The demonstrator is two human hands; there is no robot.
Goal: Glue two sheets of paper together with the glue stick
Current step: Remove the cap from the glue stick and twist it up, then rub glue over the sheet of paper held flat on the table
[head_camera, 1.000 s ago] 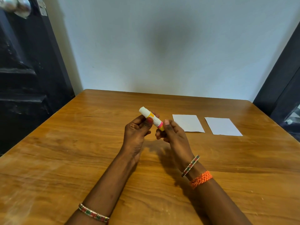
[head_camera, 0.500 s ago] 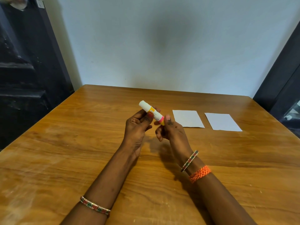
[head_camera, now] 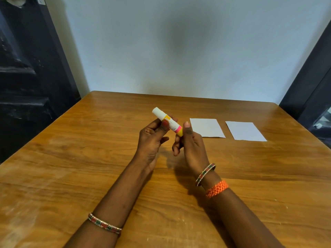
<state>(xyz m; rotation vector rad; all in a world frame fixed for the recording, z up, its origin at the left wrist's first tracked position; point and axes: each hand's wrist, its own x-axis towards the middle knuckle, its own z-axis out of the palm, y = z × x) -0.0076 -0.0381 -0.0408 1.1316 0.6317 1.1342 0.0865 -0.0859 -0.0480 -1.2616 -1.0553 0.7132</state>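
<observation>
Glue stick point(head_camera: 167, 121), white-capped with a yellow and pink base, is held tilted in the air above the middle of the tabletop point(head_camera: 89, 158), cap end up and toward the far left. The left hand point(head_camera: 152, 138) grips its barrel between thumb and curled fingers; the right hand point(head_camera: 189, 142) pinches the yellow base end, thumb raised beside it. The cap appears to be still on, so the task seems to stand at its opening step: uncapping or twisting up the glue. Two white sheets, the nearer sheet point(head_camera: 206, 127) and the farther sheet point(head_camera: 245, 131), lie flat and apart, side by side toward the far right corner of the tabletop, neither touched nor visibly glued. Spreading the glue, laying one sheet on the other and pressing all remain.
</observation>
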